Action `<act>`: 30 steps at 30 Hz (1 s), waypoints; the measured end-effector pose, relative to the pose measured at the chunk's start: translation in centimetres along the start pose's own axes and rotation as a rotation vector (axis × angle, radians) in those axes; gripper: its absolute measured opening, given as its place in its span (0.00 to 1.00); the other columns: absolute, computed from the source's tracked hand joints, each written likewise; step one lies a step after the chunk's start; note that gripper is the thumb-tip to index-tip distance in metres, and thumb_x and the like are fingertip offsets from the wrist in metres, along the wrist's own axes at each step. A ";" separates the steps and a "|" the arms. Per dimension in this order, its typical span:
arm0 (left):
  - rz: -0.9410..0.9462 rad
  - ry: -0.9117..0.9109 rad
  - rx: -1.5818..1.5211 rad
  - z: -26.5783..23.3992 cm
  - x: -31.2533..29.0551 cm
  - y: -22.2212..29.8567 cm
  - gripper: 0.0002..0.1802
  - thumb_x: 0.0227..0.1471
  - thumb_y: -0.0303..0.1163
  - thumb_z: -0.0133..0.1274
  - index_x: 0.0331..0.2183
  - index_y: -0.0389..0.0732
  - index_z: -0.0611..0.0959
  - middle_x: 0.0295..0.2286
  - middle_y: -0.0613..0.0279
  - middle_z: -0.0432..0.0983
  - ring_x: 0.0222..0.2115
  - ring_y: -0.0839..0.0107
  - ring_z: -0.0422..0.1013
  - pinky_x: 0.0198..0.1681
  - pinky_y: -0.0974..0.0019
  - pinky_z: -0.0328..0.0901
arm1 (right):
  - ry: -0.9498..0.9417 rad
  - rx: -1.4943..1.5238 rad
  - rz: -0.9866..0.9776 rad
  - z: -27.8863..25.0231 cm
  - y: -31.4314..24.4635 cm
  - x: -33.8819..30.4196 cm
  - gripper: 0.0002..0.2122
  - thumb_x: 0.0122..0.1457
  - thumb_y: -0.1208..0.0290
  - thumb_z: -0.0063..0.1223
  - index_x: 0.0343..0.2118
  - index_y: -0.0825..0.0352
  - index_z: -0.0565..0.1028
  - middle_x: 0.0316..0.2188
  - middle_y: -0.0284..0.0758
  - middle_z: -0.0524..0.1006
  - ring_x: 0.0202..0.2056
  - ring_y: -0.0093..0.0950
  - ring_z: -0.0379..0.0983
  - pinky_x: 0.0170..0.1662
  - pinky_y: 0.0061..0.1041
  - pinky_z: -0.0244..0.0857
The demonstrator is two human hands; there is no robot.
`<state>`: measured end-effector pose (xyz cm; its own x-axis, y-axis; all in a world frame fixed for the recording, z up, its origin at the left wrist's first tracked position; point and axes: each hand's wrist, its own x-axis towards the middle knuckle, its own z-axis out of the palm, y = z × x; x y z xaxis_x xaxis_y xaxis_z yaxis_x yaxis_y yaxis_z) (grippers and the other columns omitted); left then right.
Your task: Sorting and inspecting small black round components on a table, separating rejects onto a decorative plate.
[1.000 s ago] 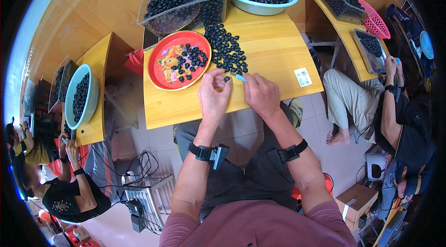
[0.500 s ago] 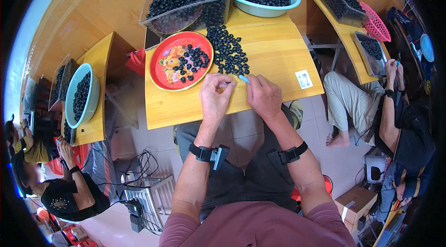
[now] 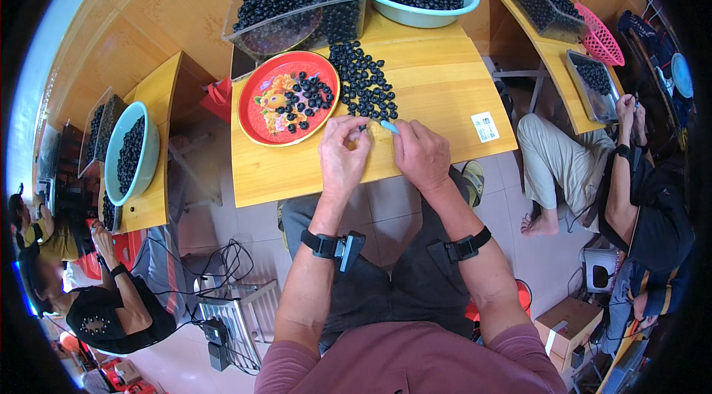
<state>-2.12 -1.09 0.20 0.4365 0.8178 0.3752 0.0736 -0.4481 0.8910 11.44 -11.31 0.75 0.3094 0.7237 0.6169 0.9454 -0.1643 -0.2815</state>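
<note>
My left hand (image 3: 343,148) is closed in a pinch, with a small black ball (image 3: 363,128) showing at the tips of its thumb and forefinger. My right hand (image 3: 420,153) grips a slim tool with a light-blue handle (image 3: 389,126); its working tip is too small to make out, close to the ball. Just beyond both hands spreads a loose pile of round black balls (image 3: 363,83), some with a pale spot. Left of the pile, a red round tray (image 3: 254,114) with a flower pattern and gold rim carries several more black balls.
A clear plastic bin (image 3: 297,29) and a turquoise basin (image 3: 424,18), both full of black balls, stand at the table's back. A white label (image 3: 486,127) sticks to the tabletop at right. People work at side tables; another turquoise basin (image 3: 152,149) stands left, a pink basket (image 3: 601,37) right.
The black ball now shows between my left fingertips, where it was hardly visible before. Both hands stay in nearly the same place.
</note>
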 end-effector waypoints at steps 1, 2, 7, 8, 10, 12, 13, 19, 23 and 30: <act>0.000 -0.002 -0.001 0.1 0.0 0.1 0.12 0.51 0.18 0.63 0.40 0.34 0.86 0.40 0.55 0.77 0.35 0.71 0.78 0.38 0.71 0.75 | 0.000 -0.001 0.002 0.0 0.0 0.0 0.04 0.59 0.72 0.56 0.34 0.65 0.77 0.23 0.36 0.74 0.26 0.35 0.78 0.28 0.35 0.72; -0.009 0.002 0.007 0.1 0.1 0.3 0.12 0.51 0.18 0.63 0.40 0.34 0.86 0.40 0.55 0.77 0.35 0.71 0.78 0.38 0.71 0.75 | 0.000 -0.001 -0.002 0.0 0.1 0.0 0.04 0.59 0.72 0.56 0.34 0.65 0.77 0.23 0.35 0.74 0.26 0.35 0.78 0.28 0.34 0.72; 0.034 0.020 0.020 0.2 0.0 0.3 0.13 0.49 0.17 0.64 0.40 0.35 0.86 0.38 0.56 0.77 0.34 0.71 0.78 0.37 0.70 0.75 | 0.002 0.005 -0.006 -0.2 -0.1 0.0 0.04 0.59 0.72 0.56 0.35 0.65 0.78 0.23 0.35 0.75 0.26 0.35 0.78 0.28 0.34 0.72; 0.026 0.017 0.046 0.1 -0.1 0.2 0.14 0.51 0.18 0.63 0.42 0.35 0.85 0.38 0.58 0.77 0.34 0.74 0.77 0.38 0.72 0.74 | 0.000 0.005 -0.019 -0.2 -0.1 0.1 0.04 0.59 0.72 0.56 0.34 0.65 0.78 0.23 0.35 0.74 0.26 0.34 0.78 0.28 0.34 0.72; 0.017 0.013 0.072 0.2 -0.1 0.2 0.14 0.52 0.19 0.63 0.43 0.35 0.84 0.37 0.60 0.77 0.34 0.76 0.75 0.39 0.73 0.72 | -0.002 0.005 -0.030 -0.1 0.0 0.0 0.04 0.59 0.72 0.57 0.34 0.65 0.78 0.23 0.35 0.74 0.25 0.34 0.77 0.27 0.34 0.72; -0.045 0.013 0.018 0.4 0.0 0.4 0.15 0.52 0.19 0.63 0.44 0.35 0.84 0.35 0.61 0.78 0.33 0.75 0.77 0.39 0.72 0.74 | -0.004 0.006 -0.093 0.0 0.2 0.0 0.04 0.58 0.72 0.56 0.34 0.65 0.78 0.22 0.34 0.73 0.24 0.33 0.77 0.27 0.34 0.71; -0.046 0.012 0.018 0.3 -0.1 0.4 0.15 0.52 0.19 0.63 0.44 0.35 0.84 0.35 0.61 0.78 0.33 0.75 0.77 0.39 0.72 0.74 | -0.004 0.007 -0.093 0.1 0.3 0.0 0.04 0.58 0.72 0.56 0.34 0.65 0.78 0.22 0.34 0.73 0.24 0.33 0.77 0.27 0.34 0.71; -0.046 -0.019 0.076 0.2 -0.1 0.4 0.16 0.51 0.18 0.64 0.44 0.35 0.83 0.35 0.60 0.78 0.34 0.74 0.78 0.40 0.71 0.75 | -0.016 0.009 -0.147 0.3 0.2 0.0 0.04 0.57 0.72 0.57 0.34 0.65 0.79 0.21 0.34 0.72 0.23 0.32 0.76 0.26 0.34 0.71; -0.049 -0.018 0.060 0.2 -0.1 0.4 0.17 0.51 0.18 0.64 0.44 0.36 0.84 0.35 0.60 0.78 0.35 0.74 0.78 0.40 0.71 0.75 | -0.018 0.009 -0.152 0.2 0.2 0.0 0.05 0.57 0.72 0.57 0.35 0.65 0.79 0.21 0.34 0.71 0.23 0.32 0.75 0.25 0.33 0.71; -0.074 -0.030 0.078 0.2 -0.2 0.9 0.17 0.50 0.18 0.64 0.44 0.36 0.84 0.34 0.60 0.78 0.34 0.73 0.78 0.39 0.71 0.74 | -0.022 0.009 -0.156 0.0 0.2 0.0 0.04 0.58 0.72 0.57 0.35 0.65 0.78 0.21 0.34 0.71 0.23 0.33 0.75 0.25 0.34 0.71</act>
<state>-1.95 -1.70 0.89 0.4543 0.8388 0.3002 0.1759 -0.4147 0.8928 11.66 -11.34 0.68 0.1563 0.7548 0.6371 0.9808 -0.0426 -0.1902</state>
